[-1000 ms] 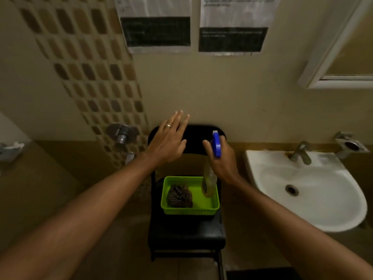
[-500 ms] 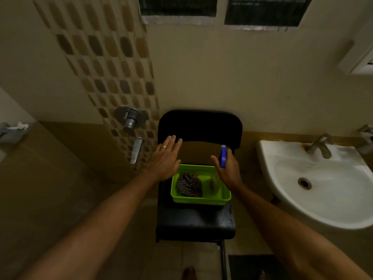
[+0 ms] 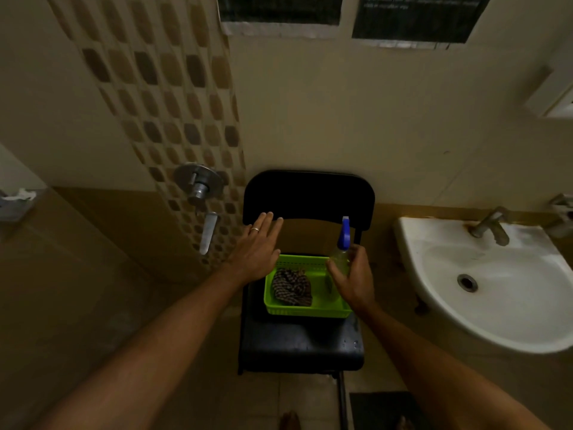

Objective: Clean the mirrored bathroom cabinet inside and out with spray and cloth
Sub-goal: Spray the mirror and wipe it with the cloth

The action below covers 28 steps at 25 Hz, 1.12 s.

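Looking down from the head camera onto one black folding chair [image 3: 302, 342] against a tiled bathroom wall. One green plastic basket [image 3: 305, 309] on the seat, toward the backrest. One crumpled patterned cloth [image 3: 291, 287] inside the basket, in its left half. One spray bottle [image 3: 341, 256], blue trigger head uppermost and pale body below, upright at the basket's right end; base hidden behind the hand, so whether resting in the basket or lifted cannot be told. Two bare hands in view. Right hand [image 3: 353, 280] wrapped round the bottle's body, thumb on the near-left side, fingers curled round the far side. Left hand [image 3: 257, 248] flat, palm down, fingers straight and close together, one ring on one finger, over the basket's back-left corner and the gap below the backrest, gripping nothing; contact with the basket rim not discernible. One white washbasin [image 3: 496, 308] to the right of the chair, with one metal tap [image 3: 490, 225] at its back edge. One round metal shower valve [image 3: 198, 183] on the patterned tile strip to the left, with one spout below. Corner of the mirrored cabinet [image 3: 555, 100] at upper right edge, well apart from both hands. Two dark-banded notices [image 3: 415, 23] at top.
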Tool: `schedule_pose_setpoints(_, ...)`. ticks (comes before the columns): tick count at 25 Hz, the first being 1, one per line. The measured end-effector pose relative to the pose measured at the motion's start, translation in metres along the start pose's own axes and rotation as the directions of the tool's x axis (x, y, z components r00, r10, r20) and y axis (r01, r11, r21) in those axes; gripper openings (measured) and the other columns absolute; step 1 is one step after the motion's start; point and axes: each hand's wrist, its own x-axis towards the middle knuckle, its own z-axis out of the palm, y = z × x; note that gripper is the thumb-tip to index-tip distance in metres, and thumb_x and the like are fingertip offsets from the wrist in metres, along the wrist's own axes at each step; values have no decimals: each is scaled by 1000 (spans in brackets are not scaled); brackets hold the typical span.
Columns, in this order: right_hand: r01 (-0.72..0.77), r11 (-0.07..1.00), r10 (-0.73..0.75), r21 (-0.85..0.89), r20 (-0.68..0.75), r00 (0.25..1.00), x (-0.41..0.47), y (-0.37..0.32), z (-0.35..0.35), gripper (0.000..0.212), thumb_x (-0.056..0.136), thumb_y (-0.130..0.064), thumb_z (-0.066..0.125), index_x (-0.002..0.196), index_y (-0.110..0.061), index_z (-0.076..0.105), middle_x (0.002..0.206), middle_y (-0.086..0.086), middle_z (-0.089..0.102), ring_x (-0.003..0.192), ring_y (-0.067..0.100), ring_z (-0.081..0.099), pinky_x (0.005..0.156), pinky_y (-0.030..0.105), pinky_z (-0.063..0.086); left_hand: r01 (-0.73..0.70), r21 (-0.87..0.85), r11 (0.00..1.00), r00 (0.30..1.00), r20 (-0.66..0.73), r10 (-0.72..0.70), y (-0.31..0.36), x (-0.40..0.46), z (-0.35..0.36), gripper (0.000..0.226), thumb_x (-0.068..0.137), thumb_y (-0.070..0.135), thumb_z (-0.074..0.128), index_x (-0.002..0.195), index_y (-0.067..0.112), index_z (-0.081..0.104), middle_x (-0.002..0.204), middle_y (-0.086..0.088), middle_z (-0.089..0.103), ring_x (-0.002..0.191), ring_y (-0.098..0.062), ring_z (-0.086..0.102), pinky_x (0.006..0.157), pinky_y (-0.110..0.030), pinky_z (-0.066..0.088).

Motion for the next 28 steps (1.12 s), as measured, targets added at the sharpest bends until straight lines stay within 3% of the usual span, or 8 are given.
schedule_pose_setpoints(4, -129, 991, 125, -39, -89, 988, -19, 12, 11, 48, 88, -41, 77, 118, -15, 49, 104, 0, 59, 94, 22, 63, 65, 20, 41, 2, -9, 1000, 1000, 10, -2, -4, -1, 4, 80, 102, 39, 46, 164, 15, 3, 172, -12, 1, 159, -28, -1, 126, -49, 19)
schedule_pose_setpoints(7, -195, 977, 175, -86, -199, 964, -13, 11, 13, 64, 85, -48, 77, 129, -13, 47, 119, 8, 56, 112, 31, 61, 83, 37, 51, 0, -32, 1000, 1000, 8, 0, -8, -3, 5, 80, 102, 38, 47, 164, 15, 3, 172, -12, 0, 159, -27, -3, 127, -48, 16)
schedule_pose_setpoints(10, -215, 972, 197, -100, -164, 967, 14, -1, 9, 81, 85, -53, 76, 146, -17, 37, 135, 11, 52, 121, 31, 57, 96, 51, 52, -1, -44, 999, 1000, 4, 1, -12, -6, 4, 79, 102, 36, 47, 164, 15, 3, 172, -12, -1, 159, -27, -3, 128, -46, 14)
schedule_pose_setpoints(17, -211, 971, 200, -115, -106, 974, 66, -5, 6, 46, 96, -38, 68, 131, -9, 57, 118, 19, 66, 113, 39, 62, 88, 45, 52, 12, -24, 1000, 999, 50, -11, -19, -13, 11, 80, 103, 38, 46, 165, 17, 1, 172, -12, -4, 159, -27, -5, 128, -46, 14)
schedule_pose_setpoints(23, -117, 979, 98, -166, -115, 989, 46, -1, 16, 38, 91, -26, 74, 119, -7, 56, 110, 18, 63, 102, 38, 63, 81, 38, 47, 16, -18, 1000, 997, 70, -15, -20, -12, 16, 80, 103, 37, 46, 165, 17, -1, 172, -13, -4, 159, -28, -6, 127, -45, 12)
schedule_pose_setpoints(28, -29, 967, 7, -253, -89, 996, 25, 4, 18, 35, 93, -26, 73, 118, -7, 60, 97, 7, 53, 87, 30, 58, 71, 28, 30, -4, -32, 999, 999, 38, 6, -13, -8, 15, 80, 102, 34, 47, 165, 17, 0, 172, -13, -4, 159, -28, -6, 127, -48, 15)
